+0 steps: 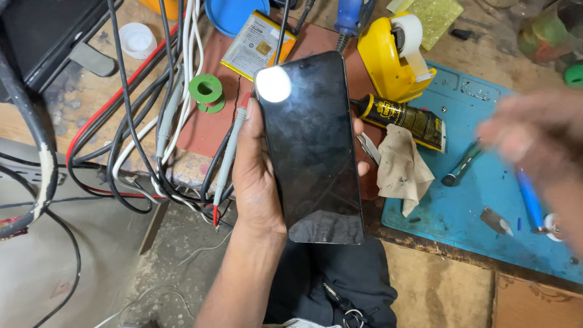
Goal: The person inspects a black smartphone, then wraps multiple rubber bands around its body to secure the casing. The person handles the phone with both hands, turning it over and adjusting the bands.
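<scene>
My left hand (pixel 258 176) holds a phone (pixel 310 146) screen-up over the bench edge. The thumb lies along the near left edge; the fingertips (pixel 361 167) curl round the far right edge, so the phone is clamped between them, and the palm is under it. The glass is dark, whole and closed flat on the body; a lamp glare sits near its top corner, above my thumb.

My right hand (pixel 534 140) is off to the right, above the blue mat (pixel 461 206), and is badly blurred. I cannot tell whether its fingers are spread or pressed together, nor whether they hold anything. It is well apart from the phone.

State of work, as I judge it: the phone looks assembled, with no open seam or loose part showing on the side I see. The screen is unlit, so no power-on check shows. Its back is hidden.

Beyond my left fingertips lie a stained cloth (pixel 401 167) and a black glue tube (pixel 404 118); past those, a yellow tape dispenser (pixel 392 54). A battery (pixel 258 45) lies just above the phone's top edge. Left of my thumb run grey probes (pixel 231 152) and a tangle of cables (pixel 139 121), with a green solder spool (pixel 206 91) beside them. Below my right hand, on the mat, rest a dark tool (pixel 463 163) and a blue-handled one (pixel 529 200).
</scene>
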